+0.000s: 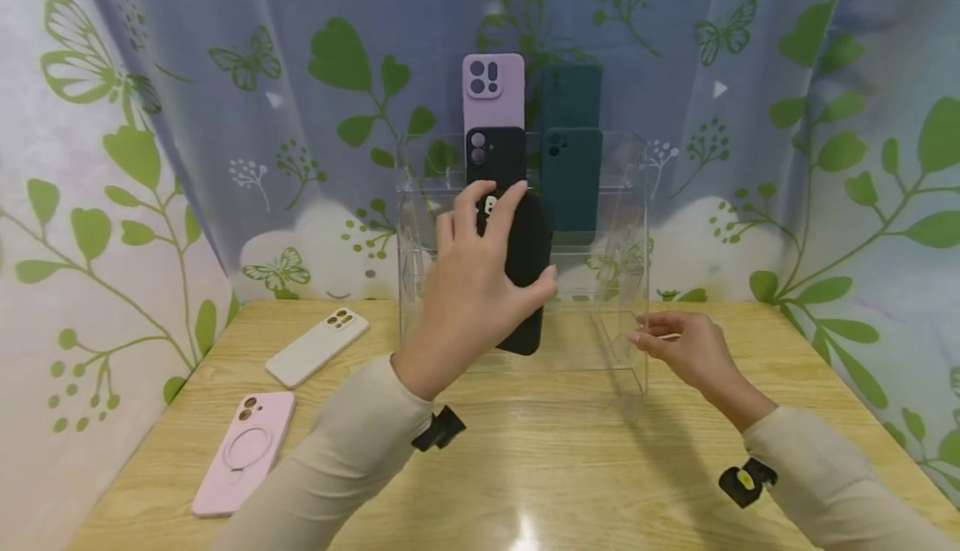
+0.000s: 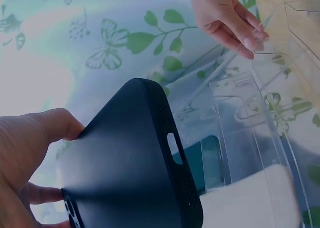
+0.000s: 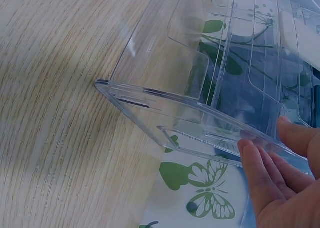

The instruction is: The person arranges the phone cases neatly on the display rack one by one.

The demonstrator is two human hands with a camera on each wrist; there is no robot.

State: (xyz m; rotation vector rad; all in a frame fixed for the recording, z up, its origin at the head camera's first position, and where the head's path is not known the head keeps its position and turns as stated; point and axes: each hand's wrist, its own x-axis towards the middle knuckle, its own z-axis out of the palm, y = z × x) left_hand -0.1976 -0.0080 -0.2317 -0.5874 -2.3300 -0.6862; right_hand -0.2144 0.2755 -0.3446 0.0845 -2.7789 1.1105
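Note:
My left hand (image 1: 472,284) grips a black phone case (image 1: 528,318) by its edges, upright in front of the clear acrylic stand (image 1: 517,384). In the left wrist view the case (image 2: 125,153) shows its back and a slot in its end. The thumb is on one long edge and the fingertips near the camera cutouts. At the stand's right side, my right hand (image 1: 693,351) pinches the clear side panel (image 3: 200,107) between thumb and fingers. On the stand's tiers stand a lilac case (image 1: 513,101), another black case (image 1: 506,151) and two dark green cases (image 1: 573,176).
A cream phone case (image 1: 315,351) and a pink one (image 1: 262,443) with a ring lie on the wooden table (image 1: 570,484), left of the stand. Behind the stand hangs a leaf and butterfly print curtain (image 1: 285,159).

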